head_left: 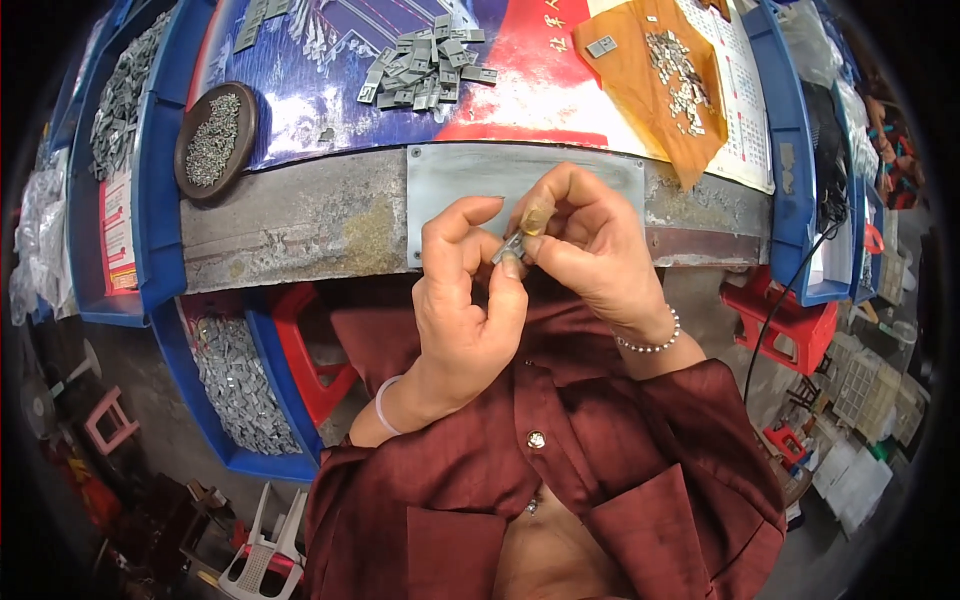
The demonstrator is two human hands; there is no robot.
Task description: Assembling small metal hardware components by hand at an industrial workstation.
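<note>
My left hand (458, 310) pinches a small grey rectangular piece (507, 248) between thumb and fingertips, just over the front edge of the bench. My right hand (598, 245) closes on the same piece from the other side, thumb and index finger pressed together at its upper end. A yellowish-brown cover (538, 216) wraps a fingertip of that hand. Whether another tiny part sits between the right fingers is hidden. Farther off lies a heap of similar grey rectangular pieces (425, 65). Small shiny metal parts (682, 85) are scattered on an orange-brown sheet (625, 85), near one grey piece (601, 46).
A dark round dish (188, 180) of tiny metal parts stands at the bench's left. Blue bins (160, 200) with grey pieces flank that side; another blue bin (790, 150) is at the right. A metal plate (425, 180) is fixed to the bench edge. Red stools (780, 315) stand below.
</note>
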